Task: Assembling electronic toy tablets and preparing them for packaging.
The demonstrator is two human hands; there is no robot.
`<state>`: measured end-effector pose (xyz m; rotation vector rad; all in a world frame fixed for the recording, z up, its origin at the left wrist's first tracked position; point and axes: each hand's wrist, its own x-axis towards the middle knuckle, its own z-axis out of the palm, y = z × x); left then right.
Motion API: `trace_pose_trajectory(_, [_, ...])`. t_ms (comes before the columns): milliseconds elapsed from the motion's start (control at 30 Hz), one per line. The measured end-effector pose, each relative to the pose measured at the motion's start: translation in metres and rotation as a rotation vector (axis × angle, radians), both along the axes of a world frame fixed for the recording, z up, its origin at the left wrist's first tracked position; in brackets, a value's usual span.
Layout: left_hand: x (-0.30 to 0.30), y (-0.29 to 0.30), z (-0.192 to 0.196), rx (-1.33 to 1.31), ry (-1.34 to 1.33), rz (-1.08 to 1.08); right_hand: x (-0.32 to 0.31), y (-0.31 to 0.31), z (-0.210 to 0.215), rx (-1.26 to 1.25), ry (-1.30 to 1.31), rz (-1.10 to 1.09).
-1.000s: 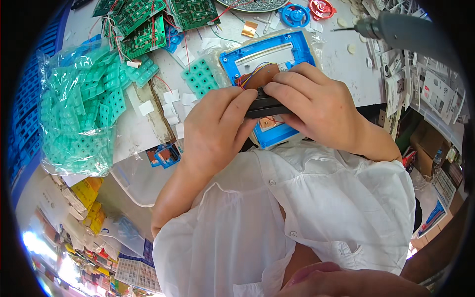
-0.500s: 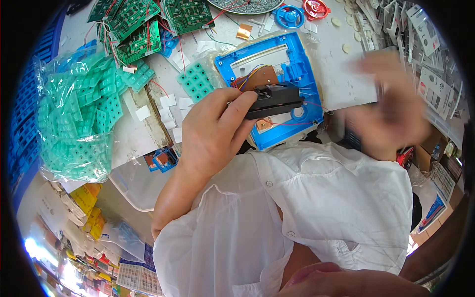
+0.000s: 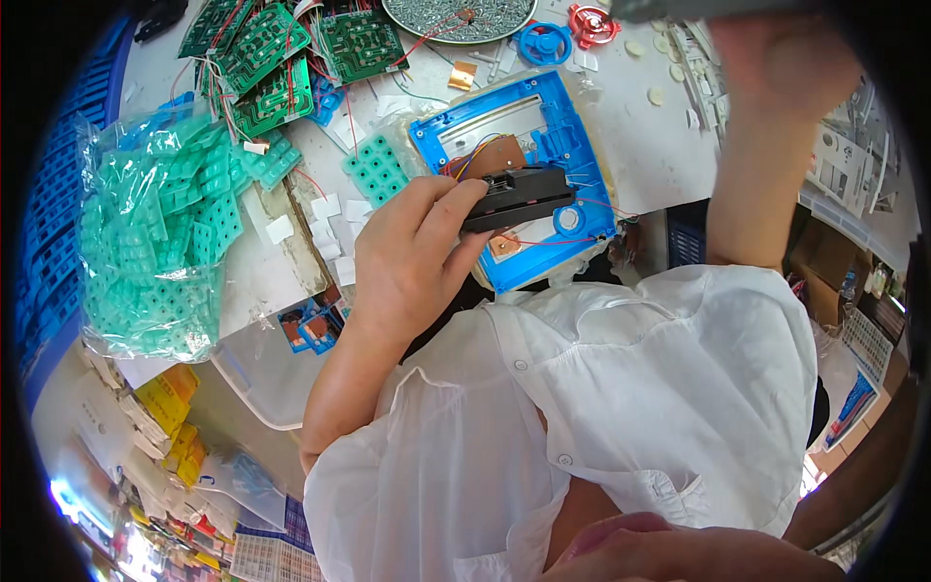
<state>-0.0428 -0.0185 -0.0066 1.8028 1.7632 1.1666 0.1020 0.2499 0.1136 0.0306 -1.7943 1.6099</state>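
My left hand is closed around one end of a black, block-shaped plastic part, thumb and fingers pinching it. That part is held over a blue plastic housing, which lies open-side up with coloured wires and a brown circuit board at its middle. Raised at the top right, my right hand is blurred and partly cut off by the picture's edge. Its fingers appear closed on a long grey tool, whose kind I cannot make out.
Green circuit boards with wires are piled at the far left. Nearer lies a clear bag of turquoise rubber keypads, with a loose keypad beside the housing. A round tray of small metal parts and white plastic parts lie farther right.
My right hand has swung up and away to the top right, where the grey tool now shows. The left hand still holds the black part over the housing; the view has shifted slightly.
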Motion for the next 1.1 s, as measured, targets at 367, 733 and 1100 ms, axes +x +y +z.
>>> trace_pose_trajectory(367, [0.001, 0.000, -0.003, 0.023, -0.058, -0.009, -0.010, -0.097, -0.040, -0.296, 0.028, 0.317])
trace_pose_trajectory(733, [0.000, 0.000, -0.008, 0.062, -0.028, -0.022, -0.003, -0.096, -0.054, -0.202, -0.067, 0.311])
trace_pose_trajectory(1100, [0.004, -0.004, -0.007, 0.071, 0.021, -0.023, -0.012, -0.110, -0.022, -0.057, -0.304, 0.297])
